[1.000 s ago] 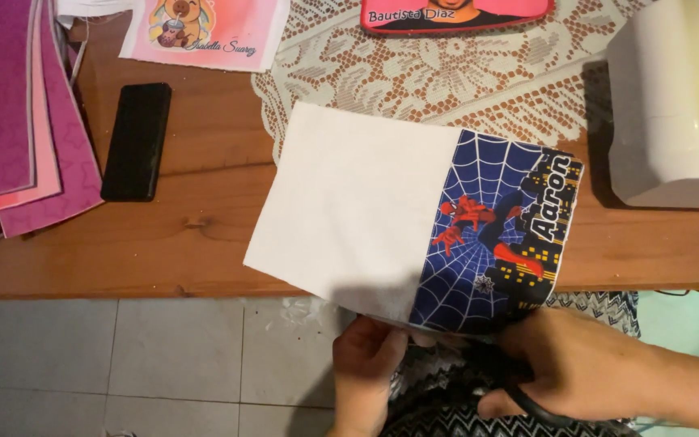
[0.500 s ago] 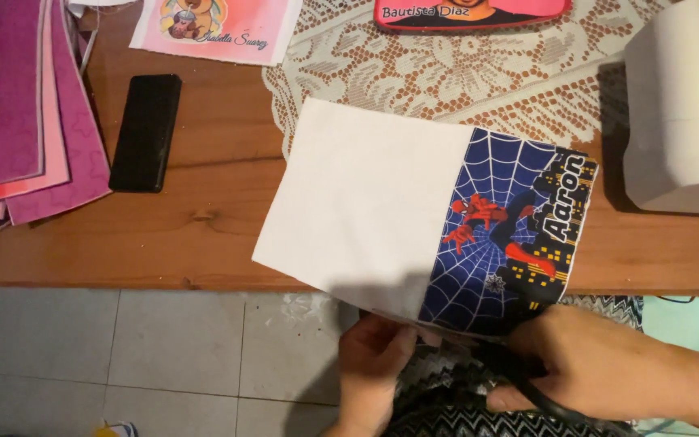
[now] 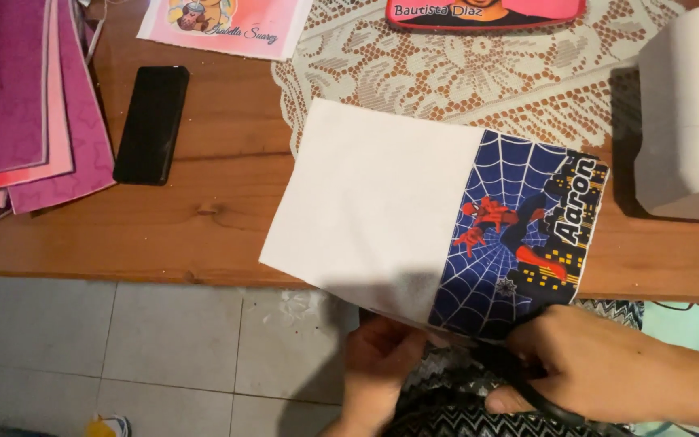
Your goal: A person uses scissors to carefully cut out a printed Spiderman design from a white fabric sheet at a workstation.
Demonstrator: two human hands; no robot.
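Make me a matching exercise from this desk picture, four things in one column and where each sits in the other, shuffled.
Things:
1. black phone
2. pink and purple sheets
3. lace doily
4. white machine

Places:
A. far right of the wooden table
B. top centre, partly under the white sheet with the blue web print
C. far left edge
D. on bare wood, just right of the stacked sheets

Pairs: 1-D, 2-C, 3-B, 4-A

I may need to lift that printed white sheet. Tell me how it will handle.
The sheet looks thin and light. It juts over the table edge without drooping while the left hand holds its near edge, so probably fairly stiff, though likely to bend if lifted by one corner.
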